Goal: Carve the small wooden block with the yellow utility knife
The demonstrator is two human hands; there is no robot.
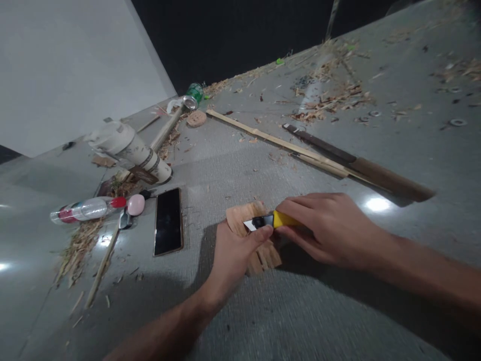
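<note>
A pale piece of wood [240,216] with a split or notched lower end is just above the grey surface at the lower centre. My left hand [235,250] grips it from the left, its thumb lying across the wood beside a blade. In my right hand [317,225] is a yellow utility knife [284,219], its blade pointing left over the wood. The fingers of my left hand behind the wood are hidden.
A black phone [168,221] lies left of my hands. Farther left are a plastic bottle [92,209] and a white tumbler [133,150]. Wooden strips [278,142] and a dark sheath-like piece [361,165] lie ahead and right. A green can [194,96] and wood shavings lie farther back.
</note>
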